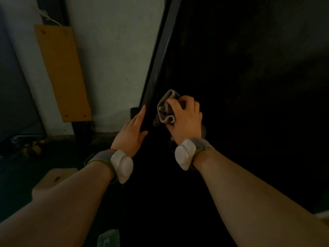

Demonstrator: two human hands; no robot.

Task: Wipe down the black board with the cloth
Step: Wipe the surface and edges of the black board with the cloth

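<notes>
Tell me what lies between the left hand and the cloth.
In the head view, only a bare strip of the black board, near its left edge, separates the left hand from the cloth gripped by the right hand.

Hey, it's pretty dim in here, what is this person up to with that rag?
A person is cleaning a large black board. Their right hand grips a crumpled grey-brown cloth down near the board's left edge, though the light is too dim to tell whether the cloth is touching the surface. Their left hand lies with straight fingers along the board's dark frame, apparently steadying it.
</notes>
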